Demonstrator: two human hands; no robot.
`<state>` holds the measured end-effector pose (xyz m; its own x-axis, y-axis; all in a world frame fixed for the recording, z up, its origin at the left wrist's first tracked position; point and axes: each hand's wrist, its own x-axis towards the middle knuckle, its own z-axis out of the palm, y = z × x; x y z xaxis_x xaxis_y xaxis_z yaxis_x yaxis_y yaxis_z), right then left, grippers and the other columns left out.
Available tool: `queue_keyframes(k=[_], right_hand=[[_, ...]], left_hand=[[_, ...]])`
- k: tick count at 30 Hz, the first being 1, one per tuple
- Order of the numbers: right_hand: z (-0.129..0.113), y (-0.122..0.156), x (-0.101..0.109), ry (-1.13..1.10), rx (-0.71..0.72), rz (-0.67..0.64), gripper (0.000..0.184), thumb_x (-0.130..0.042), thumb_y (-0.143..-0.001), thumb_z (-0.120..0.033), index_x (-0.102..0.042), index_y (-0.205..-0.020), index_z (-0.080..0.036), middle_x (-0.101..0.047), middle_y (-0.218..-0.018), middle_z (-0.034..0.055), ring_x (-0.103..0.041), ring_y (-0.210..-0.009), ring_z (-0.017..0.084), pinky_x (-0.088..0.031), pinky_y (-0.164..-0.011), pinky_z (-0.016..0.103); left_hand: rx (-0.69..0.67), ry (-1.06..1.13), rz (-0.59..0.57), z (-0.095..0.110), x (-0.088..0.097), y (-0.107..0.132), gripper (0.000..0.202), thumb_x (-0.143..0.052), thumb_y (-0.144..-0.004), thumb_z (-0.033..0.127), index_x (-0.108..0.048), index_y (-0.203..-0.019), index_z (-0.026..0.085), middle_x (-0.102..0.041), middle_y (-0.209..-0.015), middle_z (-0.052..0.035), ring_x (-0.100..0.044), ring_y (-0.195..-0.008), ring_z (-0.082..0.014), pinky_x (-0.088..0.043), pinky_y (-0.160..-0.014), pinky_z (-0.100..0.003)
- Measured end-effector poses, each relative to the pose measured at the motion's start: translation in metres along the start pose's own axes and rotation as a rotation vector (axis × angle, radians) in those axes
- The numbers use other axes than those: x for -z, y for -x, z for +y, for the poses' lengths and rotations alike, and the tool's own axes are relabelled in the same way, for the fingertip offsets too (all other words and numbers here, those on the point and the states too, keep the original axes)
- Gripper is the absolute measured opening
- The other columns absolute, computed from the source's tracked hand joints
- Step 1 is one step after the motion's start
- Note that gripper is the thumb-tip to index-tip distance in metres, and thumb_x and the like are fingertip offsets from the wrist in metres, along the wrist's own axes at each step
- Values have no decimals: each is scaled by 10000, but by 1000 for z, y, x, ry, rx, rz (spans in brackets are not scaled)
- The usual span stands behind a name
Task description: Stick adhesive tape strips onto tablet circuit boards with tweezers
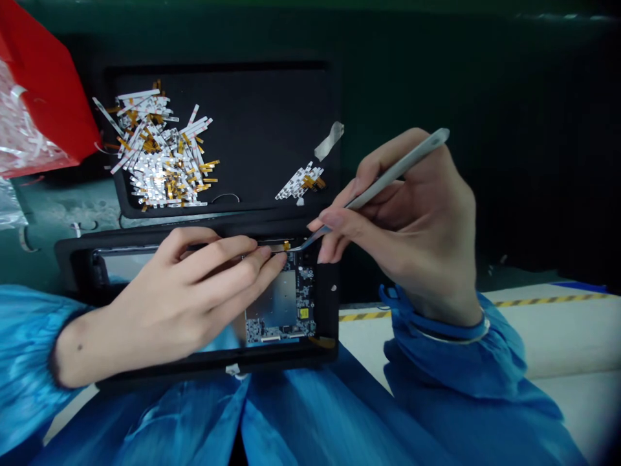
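Note:
A tablet-like device with its inside exposed lies in a black tray [310, 359]; its circuit board [272, 304] carries a metal shield plate. My left hand [204, 294] rests across the device, fingers stretched out, thumb hidden. Its fingertips touch the board's upper edge, beside a small strip with an orange end [286, 245]. In my right hand [412, 213] are metal tweezers [388, 175], held slantwise like a pen. The tweezers' tips reach that strip at the board's upper edge; whether they pinch it I cannot tell.
Behind the device, another black tray [257, 116] holds a large pile of white and orange strips [165, 162] and a smaller bunch [303, 181]. A crumpled piece of tape [328, 141] lies at its right edge. Far left stands a red box [53, 84] with clear plastic inside.

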<state>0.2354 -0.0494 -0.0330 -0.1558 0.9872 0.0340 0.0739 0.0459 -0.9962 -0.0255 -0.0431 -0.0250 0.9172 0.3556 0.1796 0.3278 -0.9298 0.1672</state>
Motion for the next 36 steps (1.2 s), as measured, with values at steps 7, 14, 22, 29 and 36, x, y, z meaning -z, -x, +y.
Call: queue_keyframes(k=[7,14,22,29,36], right_hand=[[-2,3,-4,31,-16,49,293,-823,-880,-214,-534,-919,-240,-684,-772,-80,-737,-590,121,-623,-496,218],[2,1,-4,0,-3,55,312,-846,-863,-270,-537,-900,-241,-684,-728,-90,-713,-560,111,-595,-479,204],[2,12,-6,-78,184,287,159,-766,-936,-238,-628,-862,-212,-614,-713,-63,-684,-551,103,-564,-455,213],[-13,92,6,135,-35,304,268,-528,-1069,-246,-714,-879,-218,-610,-700,-5,-494,-400,73,-307,-291,219],[-16,143,-40,566,-71,270,183,-774,-850,-72,-696,-960,-196,-681,-841,20,-588,-483,84,-511,-393,193]], left_hand=[[-153,-169,-34,0,3,-3,323,-510,-1007,84,-664,-1292,91,-707,-1280,-88,-568,-1256,-251,-462,-891,-426],[-176,45,-2,-32,-1,-9,322,-372,-1107,157,-597,-1336,170,-757,-1222,-2,-629,-1172,-194,-407,-803,-382],[-163,-39,11,-26,0,-9,333,-349,-1096,130,-584,-1329,164,-650,-1450,-95,-641,-1193,-227,-427,-809,-366],[-203,-319,-20,-5,1,-5,420,-356,-1039,25,-574,-1385,125,-635,-1483,-87,-624,-1260,-207,-490,-824,-372],[-222,-427,-50,11,3,-12,437,-407,-967,-32,-615,-1338,65,-687,-1382,-190,-640,-1298,-228,-539,-837,-360]])
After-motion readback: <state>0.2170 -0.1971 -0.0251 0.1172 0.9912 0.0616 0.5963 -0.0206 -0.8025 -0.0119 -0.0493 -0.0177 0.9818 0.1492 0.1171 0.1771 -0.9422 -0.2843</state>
